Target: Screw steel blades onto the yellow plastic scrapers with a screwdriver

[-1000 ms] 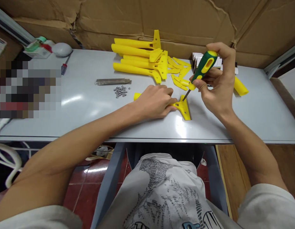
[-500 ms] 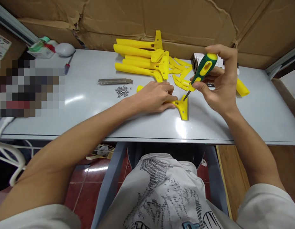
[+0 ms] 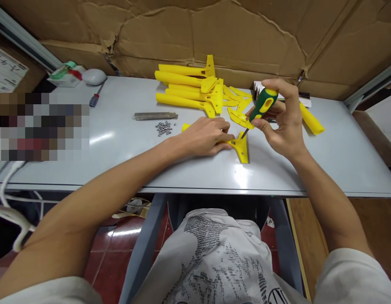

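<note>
My left hand (image 3: 208,136) is closed around the handle of a yellow plastic scraper (image 3: 242,153), pressing it flat on the table. The scraper's wide head points right, with a thin blade edge along it. My right hand (image 3: 282,122) grips a green and yellow screwdriver (image 3: 262,104), tilted with its tip down at the upper screw hole of the head. Just behind lie several yellow scraper handles (image 3: 179,99) and small yellow cover pieces (image 3: 236,116). Left of my left hand is a pile of small screws (image 3: 164,128).
A pack of blades (image 3: 156,115) lies behind the screws. Another yellow handle (image 3: 311,119) rests at right, near white boxes (image 3: 258,88). A second screwdriver (image 3: 94,99) and a white rounded object (image 3: 94,77) lie at back left. A cardboard wall (image 3: 157,33) closes off the back.
The view has shifted slightly, so the tabletop sits lower in it. My right hand and the screwdriver have turned a little; the tip stays at the same hole. The left hand holds still.
</note>
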